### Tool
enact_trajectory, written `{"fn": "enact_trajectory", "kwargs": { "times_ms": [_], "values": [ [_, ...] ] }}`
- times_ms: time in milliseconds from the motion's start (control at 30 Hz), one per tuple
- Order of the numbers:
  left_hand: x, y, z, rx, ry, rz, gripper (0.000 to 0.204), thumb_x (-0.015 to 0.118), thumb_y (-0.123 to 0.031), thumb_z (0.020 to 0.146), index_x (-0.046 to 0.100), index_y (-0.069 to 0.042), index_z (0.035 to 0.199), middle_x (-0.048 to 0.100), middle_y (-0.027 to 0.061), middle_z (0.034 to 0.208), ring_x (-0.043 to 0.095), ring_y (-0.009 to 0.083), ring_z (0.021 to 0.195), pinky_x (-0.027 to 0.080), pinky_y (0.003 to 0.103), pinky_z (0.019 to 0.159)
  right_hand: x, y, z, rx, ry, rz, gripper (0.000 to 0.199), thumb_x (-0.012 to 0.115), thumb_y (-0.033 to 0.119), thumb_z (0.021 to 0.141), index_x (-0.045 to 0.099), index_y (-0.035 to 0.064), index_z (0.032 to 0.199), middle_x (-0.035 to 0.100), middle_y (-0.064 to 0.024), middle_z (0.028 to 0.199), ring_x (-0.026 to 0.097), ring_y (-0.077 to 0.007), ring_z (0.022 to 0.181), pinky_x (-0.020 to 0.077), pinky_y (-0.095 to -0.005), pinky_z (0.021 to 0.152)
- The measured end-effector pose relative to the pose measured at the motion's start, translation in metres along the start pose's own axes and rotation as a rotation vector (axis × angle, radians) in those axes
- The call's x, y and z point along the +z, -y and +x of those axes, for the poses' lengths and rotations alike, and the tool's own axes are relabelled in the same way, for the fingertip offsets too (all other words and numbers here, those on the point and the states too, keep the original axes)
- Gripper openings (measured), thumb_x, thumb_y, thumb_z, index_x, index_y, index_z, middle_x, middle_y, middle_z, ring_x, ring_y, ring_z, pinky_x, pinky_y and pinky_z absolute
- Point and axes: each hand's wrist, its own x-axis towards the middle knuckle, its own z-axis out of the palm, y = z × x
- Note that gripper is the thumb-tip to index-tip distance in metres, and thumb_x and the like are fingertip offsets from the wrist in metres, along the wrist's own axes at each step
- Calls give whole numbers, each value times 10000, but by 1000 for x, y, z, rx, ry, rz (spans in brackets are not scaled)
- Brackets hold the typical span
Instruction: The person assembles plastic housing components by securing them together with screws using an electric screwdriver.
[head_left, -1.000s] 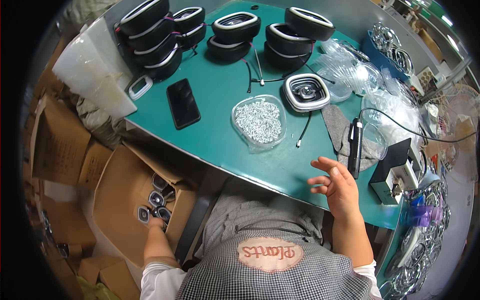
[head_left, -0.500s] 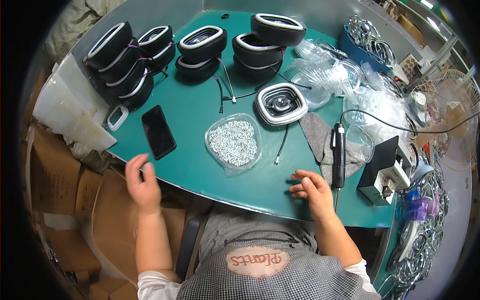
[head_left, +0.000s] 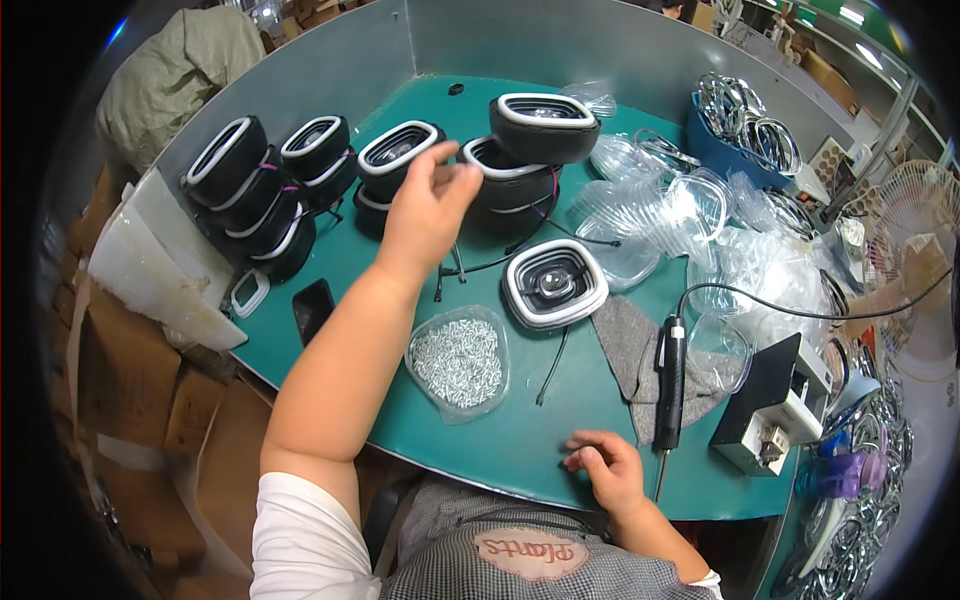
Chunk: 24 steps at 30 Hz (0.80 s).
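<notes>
My left hand point(head_left: 432, 210) reaches out over the table, fingers apart and nothing in them. Its fingertips are in front of a stack of black rounded housings point(head_left: 402, 150) with white rims; whether they touch cannot be seen. My right hand point(head_left: 608, 472) hangs loosely curled by the near table edge, its fingers apart and empty. Between the hands, a clear plastic tray point(head_left: 412, 385) is full of small silvery screws point(head_left: 460, 362). Beyond it lies a single white-rimmed unit point(head_left: 553, 283) facing up, with ribbed rings, a clear dome and a black cable point(head_left: 550, 372).
A black electric screwdriver point(head_left: 671, 385) lies on a grey cloth point(head_left: 628, 345), near a black-and-white box point(head_left: 765, 415). Other housing stacks point(head_left: 540, 128) stand at the back. Clear plastic covers point(head_left: 650, 215) and a blue bin point(head_left: 735, 152) of chrome rings fill the right. My arm partly hides a phone point(head_left: 312, 308).
My left hand has swung from the near left edge forward and right, towards the housings. My right hand has stayed near the front edge. The view has tilted up, showing more of the background.
</notes>
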Motion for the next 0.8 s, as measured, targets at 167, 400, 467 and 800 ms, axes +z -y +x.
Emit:
{"fn": "enact_trajectory", "kwargs": {
  "times_ms": [167,400,467,800],
  "values": [
    [43,-17,94,-418,-45,76,870,592,-620,869,377,-3,1443,512,206,1360,555,299,1186,475,391,933,-2,4,0,28,9,57,228,573,46,944,619,-45,1148,655,-137,1041,681,-185,845,553,-283,761],
    [67,-4,147,-679,124,105,663,651,-503,870,546,-23,1316,602,192,1246,598,331,1132,470,488,987,-7,3,3,68,37,134,243,573,48,951,617,-44,1171,657,-139,1048,683,-166,865,559,-267,781],
    [68,1,150,-695,126,54,590,657,-453,869,570,-34,1274,621,173,1200,607,313,1106,482,488,971,-7,6,4,81,62,92,248,576,57,952,615,-45,1175,660,-136,1056,684,-158,867,556,-260,785],
    [47,-74,50,-353,209,-341,384,629,-283,873,574,-71,1187,641,58,1054,621,175,911,492,348,806,-8,-1,2,55,54,39,264,563,88,966,603,-41,1193,659,-138,1072,673,-154,869,550,-264,779]
  ]
}}
